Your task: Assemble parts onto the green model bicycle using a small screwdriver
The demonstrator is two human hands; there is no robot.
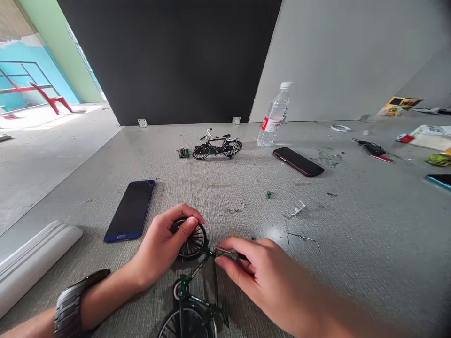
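A dark green model bicycle (pixel 199 267) lies in front of me, partly past the lower edge of the view. My left hand (pixel 171 244) is closed round its front wheel (pixel 190 241), with the thumb on the tyre. In my right hand (pixel 253 263) a thin metal rod (pixel 227 252) is pinched between thumb and fingers. Its tip meets the front of the bicycle frame, and its dark rear part is mostly hidden by the hand; I cannot tell its exact kind. The rear wheel (pixel 186 321) is cut off at the bottom.
Beyond my hands are a finished-looking model bicycle (pixel 218 145), a water bottle (pixel 275 115) and a black phone (pixel 298 162). A blue phone (pixel 130 209) lies left. Bent wire parts (pixel 303 238), a small metal piece (pixel 299 208) and a green bit (pixel 268 194) lie around.
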